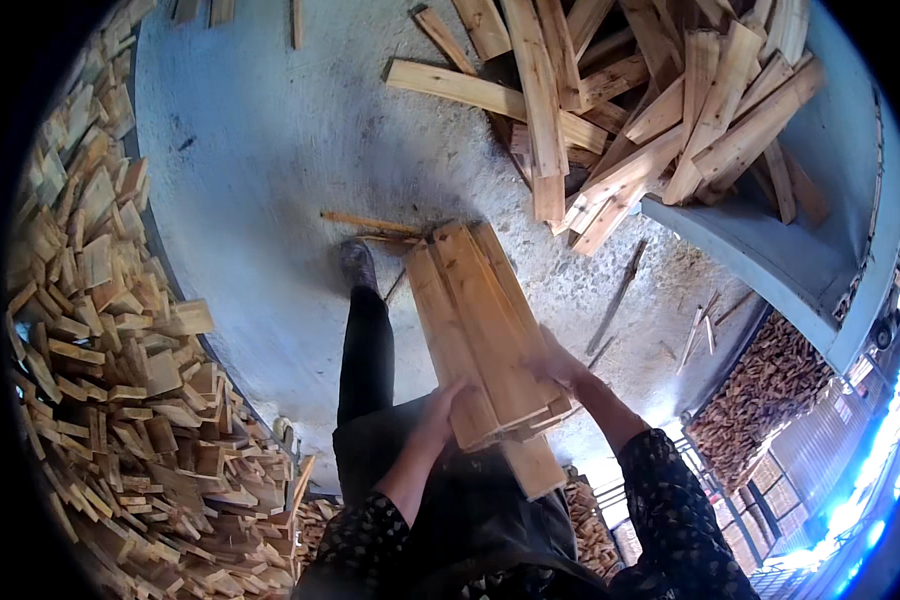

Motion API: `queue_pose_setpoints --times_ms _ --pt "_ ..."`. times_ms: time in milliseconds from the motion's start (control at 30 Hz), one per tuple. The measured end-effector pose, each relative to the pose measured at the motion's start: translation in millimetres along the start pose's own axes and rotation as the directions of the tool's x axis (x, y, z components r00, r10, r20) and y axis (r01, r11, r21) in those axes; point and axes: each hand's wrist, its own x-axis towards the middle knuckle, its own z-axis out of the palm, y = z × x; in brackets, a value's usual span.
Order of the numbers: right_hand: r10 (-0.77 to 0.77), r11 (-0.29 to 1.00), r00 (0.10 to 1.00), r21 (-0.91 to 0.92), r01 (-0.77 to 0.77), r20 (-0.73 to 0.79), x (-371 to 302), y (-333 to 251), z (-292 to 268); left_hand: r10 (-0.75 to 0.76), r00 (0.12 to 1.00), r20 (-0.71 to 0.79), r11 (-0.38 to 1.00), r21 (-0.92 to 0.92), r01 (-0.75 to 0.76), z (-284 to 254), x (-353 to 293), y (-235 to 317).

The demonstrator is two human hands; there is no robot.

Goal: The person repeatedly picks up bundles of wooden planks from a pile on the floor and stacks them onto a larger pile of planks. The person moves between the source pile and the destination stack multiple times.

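Observation:
A bundle of wooden boards [485,335] lies lengthwise between my two hands, in front of my body. One board [534,468] juts out of the bundle toward me, lower than the others. My left hand [444,408] is closed on the bundle's left edge close to its near end. On the opposite edge, a little farther up, my right hand [562,366] grips the boards and is slightly blurred. The fingers of both hands are partly hidden by the wood.
Loose boards [545,95] lie in a heap at the far right, partly on a blue-grey metal tray [760,245]. Stacked wood pieces [160,420] line the left side. Sticks [625,285] are scattered on the concrete floor [260,170]. Another wood stack [760,400] stands at the right.

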Motion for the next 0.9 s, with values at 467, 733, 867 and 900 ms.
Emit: queue_pose_setpoints --times_ms 467,733,867,900 --pt "0.082 0.972 0.996 0.225 -0.071 -0.041 2.6 -20.2 53.0 0.137 0.990 -0.025 0.987 -0.078 -0.139 13.2 -45.0 56.3" --pt "0.077 0.924 0.996 0.379 -0.058 -0.037 -11.2 -4.7 63.7 0.109 0.994 -0.023 0.958 -0.265 -0.111 -1.4 -44.7 33.3" --pt "0.050 0.857 0.998 0.513 -0.056 0.025 -23.7 -2.1 62.7 0.100 0.994 -0.035 0.985 -0.140 -0.104 26.5 -62.0 47.2" --pt "0.063 0.856 0.997 0.512 -0.071 0.032 -29.7 -8.0 62.4 0.090 0.996 -0.019 0.986 -0.138 -0.092 36.4 -72.1 53.3"
